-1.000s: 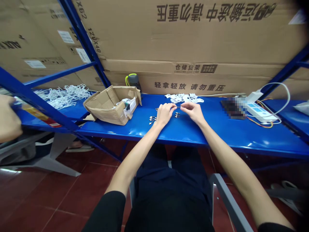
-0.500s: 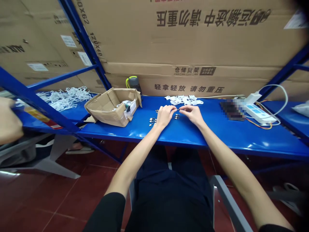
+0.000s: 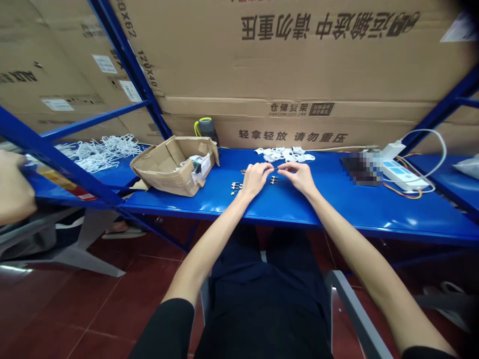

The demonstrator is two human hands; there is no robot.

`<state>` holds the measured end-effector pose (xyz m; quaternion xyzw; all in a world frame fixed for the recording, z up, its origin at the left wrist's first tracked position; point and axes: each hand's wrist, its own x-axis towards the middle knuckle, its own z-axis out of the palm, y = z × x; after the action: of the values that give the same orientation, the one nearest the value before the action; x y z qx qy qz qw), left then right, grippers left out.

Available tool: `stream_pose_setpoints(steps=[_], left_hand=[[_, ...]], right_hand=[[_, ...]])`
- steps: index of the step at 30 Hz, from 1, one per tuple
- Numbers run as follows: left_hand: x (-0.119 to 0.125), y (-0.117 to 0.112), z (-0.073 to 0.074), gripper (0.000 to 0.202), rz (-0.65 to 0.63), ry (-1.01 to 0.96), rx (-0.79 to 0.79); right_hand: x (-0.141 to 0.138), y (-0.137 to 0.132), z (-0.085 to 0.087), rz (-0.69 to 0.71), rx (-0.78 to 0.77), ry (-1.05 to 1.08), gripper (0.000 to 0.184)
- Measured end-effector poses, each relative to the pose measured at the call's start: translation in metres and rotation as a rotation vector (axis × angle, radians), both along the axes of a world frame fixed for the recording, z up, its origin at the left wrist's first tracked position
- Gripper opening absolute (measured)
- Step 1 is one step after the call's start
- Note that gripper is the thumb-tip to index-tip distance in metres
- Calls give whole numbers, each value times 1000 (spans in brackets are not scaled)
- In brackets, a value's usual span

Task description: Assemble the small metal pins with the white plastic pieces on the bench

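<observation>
My left hand (image 3: pixel 255 178) and my right hand (image 3: pixel 298 176) meet over the blue shelf (image 3: pixel 299 204), fingertips pinched together on a small metal part (image 3: pixel 275 169) held between them. Just below that, another small metal piece (image 3: pixel 274 180) lies on the shelf. A few more small metal pieces (image 3: pixel 235 187) lie left of my left hand. A pile of white plastic parts (image 3: pixel 285 154) sits just beyond my hands.
An open cardboard box (image 3: pixel 175 164) with small items stands at left, a dark bottle (image 3: pixel 207 128) behind it. White hangers (image 3: pixel 97 149) are heaped far left. A power strip (image 3: pixel 402 174) with cables lies at right. Large cartons fill the back. Another person's hand (image 3: pixel 13 189) shows at the left edge.
My hands stay together on the small part, with only a slight shift. The view has tipped a little, so everything sits slightly lower than a second ago.
</observation>
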<state>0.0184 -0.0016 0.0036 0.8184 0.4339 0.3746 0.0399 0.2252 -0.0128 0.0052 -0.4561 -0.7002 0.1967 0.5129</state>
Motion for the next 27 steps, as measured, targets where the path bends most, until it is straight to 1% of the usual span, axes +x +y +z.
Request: stream_pose_setpoints(steps=[6, 10, 16, 19, 23, 27], left_hand=[[-1, 0, 2, 18, -39, -79, -49], [0, 2, 1, 18, -89, -168, -102], [3, 5, -6, 18, -150, -310, -166], [4, 6, -9, 17, -178, -320, -191], [5, 5, -9, 15, -218, -313, -183], [5, 3, -6, 16, -178, -329, -196]], right_hand=[[-3, -8, 5, 1, 97, -35, 25], [-4, -8, 7, -17, 70, -5, 26], [-3, -6, 6, -29, 38, 65, 26], [-4, -6, 5, -1, 26, 48, 29], [-6, -6, 2, 29, 4, 20, 36], [-5, -4, 1, -2, -1, 62, 42]])
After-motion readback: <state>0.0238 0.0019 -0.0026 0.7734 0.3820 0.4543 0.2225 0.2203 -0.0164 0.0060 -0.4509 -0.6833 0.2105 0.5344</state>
